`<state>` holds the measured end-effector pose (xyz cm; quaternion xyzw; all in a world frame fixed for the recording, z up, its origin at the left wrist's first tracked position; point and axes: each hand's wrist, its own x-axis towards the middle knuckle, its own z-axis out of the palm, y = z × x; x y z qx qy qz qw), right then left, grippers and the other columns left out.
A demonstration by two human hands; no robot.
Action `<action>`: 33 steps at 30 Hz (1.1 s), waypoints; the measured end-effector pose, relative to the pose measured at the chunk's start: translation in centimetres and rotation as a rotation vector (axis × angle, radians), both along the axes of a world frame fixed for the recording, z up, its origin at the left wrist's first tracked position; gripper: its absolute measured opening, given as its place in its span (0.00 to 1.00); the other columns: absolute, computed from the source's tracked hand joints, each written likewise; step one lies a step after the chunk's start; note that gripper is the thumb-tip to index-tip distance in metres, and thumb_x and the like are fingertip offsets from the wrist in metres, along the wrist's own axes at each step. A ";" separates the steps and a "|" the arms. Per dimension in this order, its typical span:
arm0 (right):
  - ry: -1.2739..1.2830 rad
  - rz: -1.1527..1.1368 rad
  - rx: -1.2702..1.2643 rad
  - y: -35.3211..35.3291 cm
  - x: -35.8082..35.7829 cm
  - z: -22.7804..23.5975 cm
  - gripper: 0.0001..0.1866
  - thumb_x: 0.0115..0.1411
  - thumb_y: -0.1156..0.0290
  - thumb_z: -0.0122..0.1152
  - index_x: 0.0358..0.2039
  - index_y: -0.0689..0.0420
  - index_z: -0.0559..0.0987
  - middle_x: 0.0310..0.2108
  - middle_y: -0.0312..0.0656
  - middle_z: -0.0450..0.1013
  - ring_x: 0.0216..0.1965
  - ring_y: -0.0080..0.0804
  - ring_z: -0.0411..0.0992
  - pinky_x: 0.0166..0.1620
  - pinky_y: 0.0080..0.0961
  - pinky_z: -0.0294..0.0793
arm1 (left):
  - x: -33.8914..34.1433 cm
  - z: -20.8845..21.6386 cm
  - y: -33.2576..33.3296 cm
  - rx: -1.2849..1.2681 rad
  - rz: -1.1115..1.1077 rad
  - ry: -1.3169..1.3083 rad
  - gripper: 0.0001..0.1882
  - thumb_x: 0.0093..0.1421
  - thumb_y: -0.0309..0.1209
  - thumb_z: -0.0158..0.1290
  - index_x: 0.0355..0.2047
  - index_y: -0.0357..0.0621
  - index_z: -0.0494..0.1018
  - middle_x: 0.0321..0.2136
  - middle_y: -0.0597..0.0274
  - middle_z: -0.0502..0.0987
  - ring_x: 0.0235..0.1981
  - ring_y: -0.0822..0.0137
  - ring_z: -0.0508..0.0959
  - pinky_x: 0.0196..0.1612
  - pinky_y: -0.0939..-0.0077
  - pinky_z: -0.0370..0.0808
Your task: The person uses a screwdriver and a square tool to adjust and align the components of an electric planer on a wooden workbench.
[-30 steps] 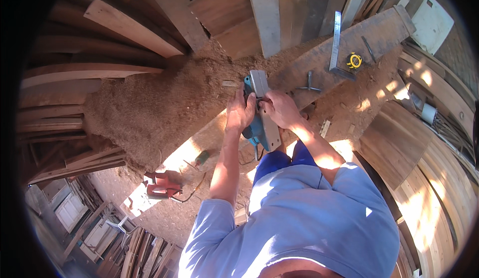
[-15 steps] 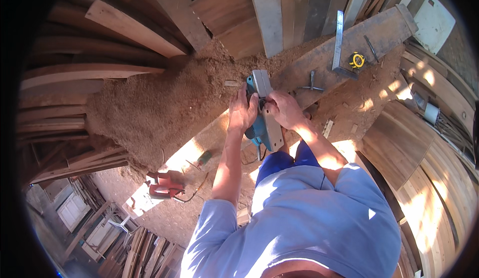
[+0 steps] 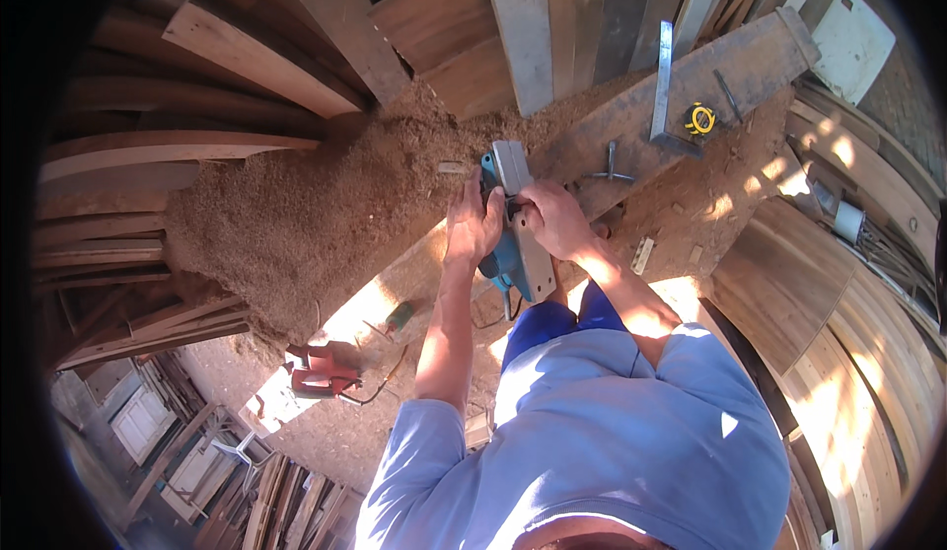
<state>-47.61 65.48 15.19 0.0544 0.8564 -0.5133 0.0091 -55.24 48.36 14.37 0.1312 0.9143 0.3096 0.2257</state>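
Observation:
A teal electric planer (image 3: 534, 260) is turned over over the bench, its grey metal sole facing up. My left hand (image 3: 475, 224) is closed round its left side, with the thumb near the middle of the sole. At the cutter gap between the two sole plates, my right hand (image 3: 555, 218) has its fingers bent and pressed together. Whatever these fingertips pinch is hidden. Beyond that hand, a metal T-handle wrench (image 3: 613, 164) lies on the thick wooden beam (image 3: 762, 59).
Farther along the beam rest a try square (image 3: 663, 96), a yellow tape measure (image 3: 700, 118) and a thin dark rod (image 3: 728, 96). Sawdust (image 3: 296, 220) is heaped at left. A red power tool (image 3: 322, 372) with a cord sits lower left. Boards (image 3: 572, 27) line the back.
The whole view has shifted slightly left. Both hands stay on the planer, the right fingers still at the cutter gap with only a small change of pose.

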 end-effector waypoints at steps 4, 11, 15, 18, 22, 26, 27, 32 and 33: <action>-0.210 0.026 -0.013 -0.1 -0.1 -0.1 0.06 0.59 0.75 0.59 0.35 0.63 0.76 0.35 0.57 0.75 0.40 0.61 0.73 0.42 0.51 0.72 | 0.2 -0.1 -0.1 0.001 0.005 0.011 0.36 0.67 0.48 0.45 0.67 0.34 0.59 0.54 0.34 0.74 0.57 0.36 0.72 0.64 0.48 0.63; -0.011 -0.006 -0.003 0.3 -0.1 0.5 0.07 0.56 0.76 0.60 0.36 0.63 0.76 0.37 0.56 0.76 0.42 0.61 0.74 0.43 0.51 0.72 | 0.0 0.7 0.2 0.002 0.000 -0.012 0.36 0.67 0.48 0.45 0.67 0.34 0.59 0.55 0.33 0.73 0.58 0.36 0.70 0.64 0.48 0.63; -0.158 0.060 -0.004 0.2 -0.3 -0.3 0.07 0.59 0.73 0.61 0.35 0.62 0.76 0.37 0.55 0.76 0.41 0.61 0.74 0.44 0.52 0.72 | -0.1 0.1 0.0 -0.007 -0.011 0.029 0.36 0.68 0.48 0.45 0.67 0.34 0.59 0.56 0.35 0.73 0.58 0.36 0.70 0.65 0.48 0.62; 0.018 0.006 -0.002 0.2 -0.2 0.1 0.08 0.61 0.70 0.62 0.35 0.62 0.76 0.36 0.55 0.76 0.42 0.60 0.74 0.44 0.51 0.72 | 0.0 0.5 0.2 0.005 -0.014 -0.014 0.36 0.68 0.48 0.45 0.68 0.35 0.59 0.56 0.35 0.73 0.58 0.36 0.70 0.65 0.49 0.62; -0.176 0.060 0.031 0.0 -0.2 0.2 0.10 0.62 0.68 0.63 0.35 0.62 0.76 0.35 0.56 0.76 0.41 0.60 0.74 0.44 0.50 0.73 | 0.2 -0.7 -0.5 -0.005 -0.020 0.033 0.35 0.69 0.48 0.45 0.68 0.35 0.59 0.55 0.35 0.74 0.58 0.37 0.71 0.65 0.49 0.61; 0.073 -0.014 0.020 -0.1 -0.2 0.1 0.09 0.62 0.68 0.62 0.36 0.62 0.76 0.34 0.56 0.76 0.40 0.60 0.75 0.43 0.51 0.74 | 0.0 -0.1 0.0 0.014 -0.030 0.020 0.35 0.69 0.49 0.44 0.67 0.35 0.59 0.54 0.36 0.74 0.58 0.38 0.71 0.65 0.49 0.61; 0.001 -0.013 0.038 -0.1 -0.2 0.1 0.09 0.62 0.68 0.62 0.36 0.62 0.76 0.34 0.56 0.76 0.40 0.60 0.75 0.43 0.51 0.74 | -0.1 0.1 0.0 0.012 -0.032 0.011 0.35 0.69 0.49 0.44 0.67 0.35 0.59 0.54 0.35 0.74 0.58 0.38 0.71 0.65 0.49 0.61; -0.366 0.097 0.094 0.0 -0.9 0.6 0.11 0.63 0.66 0.61 0.36 0.62 0.76 0.34 0.56 0.76 0.41 0.60 0.74 0.44 0.51 0.74 | 0.0 -0.1 -0.1 0.002 -0.026 0.033 0.35 0.69 0.49 0.45 0.67 0.35 0.59 0.54 0.34 0.73 0.58 0.37 0.71 0.65 0.48 0.62; -0.271 0.076 0.088 0.1 -0.7 0.4 0.11 0.63 0.66 0.61 0.36 0.62 0.76 0.35 0.56 0.76 0.41 0.60 0.74 0.44 0.51 0.74 | 0.0 -0.1 -0.1 0.011 -0.024 0.027 0.35 0.68 0.49 0.45 0.67 0.35 0.59 0.54 0.34 0.74 0.57 0.37 0.71 0.65 0.48 0.62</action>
